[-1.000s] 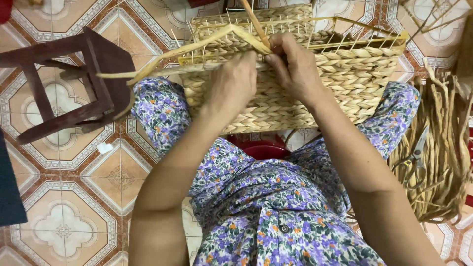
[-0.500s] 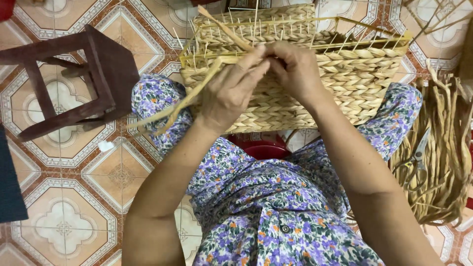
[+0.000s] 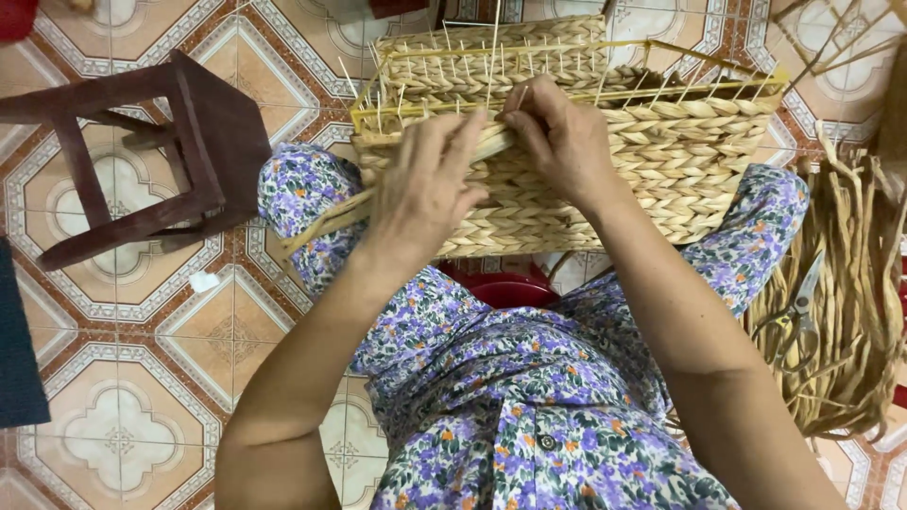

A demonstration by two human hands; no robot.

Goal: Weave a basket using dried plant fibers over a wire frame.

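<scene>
A half-woven straw basket (image 3: 690, 161) with a yellow wire frame rests on my knees, thin upright stakes sticking out of its rim. My left hand (image 3: 425, 184) lies flat against the near wall with its fingers spread, pressing a long pale straw strand (image 3: 326, 222) that trails down to the left. My right hand (image 3: 557, 142) pinches the same strand at the rim, just under the wire. The two hands almost touch.
A dark red wooden stool (image 3: 179, 161) lies tipped on the patterned tile floor at left. A heap of dried straw strands (image 3: 850, 312) lies at right with scissors (image 3: 798, 307) on it. A red seat (image 3: 505, 288) shows between my legs.
The long strand, held up and out to the left before, has been drawn down along the basket wall. My left hand has gone from gripping it to pressing flat against the weave.
</scene>
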